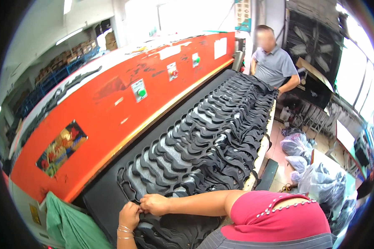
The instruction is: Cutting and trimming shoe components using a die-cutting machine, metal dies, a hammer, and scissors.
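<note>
My left hand, with thin bracelets at the wrist, is closed in a pinch at the near end of the black worktop. Right beside it, my right hand is closed too, its fingertips meeting those of the left. Whatever they pinch is hidden between the fingers. Just beyond them begins a long row of wavy black cut strips, with grey showing through the curved gaps. More loose black pieces lie heaped under and nearer than my right forearm.
An orange machine panel with buttons runs along the left of the worktop. Green cloth hangs at the near left corner. Another person stands at the far end. Filled plastic bags sit on the right.
</note>
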The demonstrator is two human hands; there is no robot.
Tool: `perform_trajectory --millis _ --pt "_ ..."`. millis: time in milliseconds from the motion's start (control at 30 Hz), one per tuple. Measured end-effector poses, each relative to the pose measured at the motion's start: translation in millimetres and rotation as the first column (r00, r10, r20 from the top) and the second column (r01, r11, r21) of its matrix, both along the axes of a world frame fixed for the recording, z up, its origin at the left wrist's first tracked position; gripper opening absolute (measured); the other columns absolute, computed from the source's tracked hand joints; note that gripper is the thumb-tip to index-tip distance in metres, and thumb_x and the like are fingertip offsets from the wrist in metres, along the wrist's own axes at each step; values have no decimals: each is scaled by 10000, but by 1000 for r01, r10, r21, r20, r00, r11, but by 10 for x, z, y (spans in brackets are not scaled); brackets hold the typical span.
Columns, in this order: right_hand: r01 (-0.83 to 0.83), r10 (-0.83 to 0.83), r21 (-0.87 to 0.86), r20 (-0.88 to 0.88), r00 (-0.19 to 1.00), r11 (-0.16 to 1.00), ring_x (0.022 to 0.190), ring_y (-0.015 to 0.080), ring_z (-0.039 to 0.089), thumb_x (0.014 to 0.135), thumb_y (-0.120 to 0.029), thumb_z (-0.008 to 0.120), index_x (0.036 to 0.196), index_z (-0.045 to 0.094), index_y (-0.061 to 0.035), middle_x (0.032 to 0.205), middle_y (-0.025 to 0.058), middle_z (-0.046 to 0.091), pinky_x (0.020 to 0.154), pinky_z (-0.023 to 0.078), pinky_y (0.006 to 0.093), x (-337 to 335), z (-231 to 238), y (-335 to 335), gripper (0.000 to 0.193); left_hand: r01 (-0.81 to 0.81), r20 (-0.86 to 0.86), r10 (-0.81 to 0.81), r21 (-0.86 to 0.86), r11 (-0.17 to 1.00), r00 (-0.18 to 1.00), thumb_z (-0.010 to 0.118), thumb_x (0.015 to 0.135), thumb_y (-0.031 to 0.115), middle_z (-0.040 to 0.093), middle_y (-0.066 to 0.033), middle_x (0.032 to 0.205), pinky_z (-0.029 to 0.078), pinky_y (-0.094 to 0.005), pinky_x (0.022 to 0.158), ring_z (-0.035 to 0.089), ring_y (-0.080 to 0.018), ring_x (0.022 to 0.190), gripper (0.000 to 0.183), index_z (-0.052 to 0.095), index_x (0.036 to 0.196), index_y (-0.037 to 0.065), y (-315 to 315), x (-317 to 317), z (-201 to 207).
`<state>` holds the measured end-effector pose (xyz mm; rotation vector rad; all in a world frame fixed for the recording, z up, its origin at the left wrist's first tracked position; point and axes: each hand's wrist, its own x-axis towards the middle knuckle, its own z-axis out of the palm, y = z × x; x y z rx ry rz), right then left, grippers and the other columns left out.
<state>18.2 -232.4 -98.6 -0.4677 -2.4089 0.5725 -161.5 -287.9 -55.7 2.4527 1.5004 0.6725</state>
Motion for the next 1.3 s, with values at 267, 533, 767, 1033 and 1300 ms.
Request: perform_trajectory --millis 267,533,767,1033,1300 --pt "26 -20 30 -179 984 999 787 316 562 787 -254 631 758 585 -43 800 131 551 670 489 414 -283 926 379 217 -188 450 125 98 977 884 601 848 91 535 -140 931 466 -303 740 558 -256 836 170 553 992 14 196 -179 297" --pt "49 -86 -111 -361 929 993 830 268 558 791 -155 668 837 586 -64 850 91 547 730 489 361 220 310 162 130 -417 -171 431 113 902 886 572 861 221 502 -168 1298 309 -473 1041 417 -385 1238 504 478 1311 15 -29 -230 -253" --pt "-307 -120 -699 -490 863 646 766 127 551 938 -276 577 905 538 -55 827 12 524 704 471 289 1228 1139 -180 226 -95 660 342 -381 920 669 500 937 403 502 -186 1287 338 -441 1030 449 -312 1222 585 458 1278 -70 26 -158 -503" --pt "-166 171 45 -178 969 985 790 264 448 783 -118 673 745 535 -61 769 57 455 647 428 357 1587 914 -1029 154 503 737 590 -392 770 -329 331 979 507 494 -118 1348 354 -468 1052 477 -318 1209 626 424 1355 15 -583 1306 452" --pt "-297 192 -172 -451 872 939 976 278 511 903 -307 625 1011 605 -30 980 92 567 858 405 384 1729 866 -1186 298 472 766 532 -342 813 -362 417 911 599 548 -148 1153 406 -438 974 513 -296 1078 683 453 1256 10 -981 1333 350"
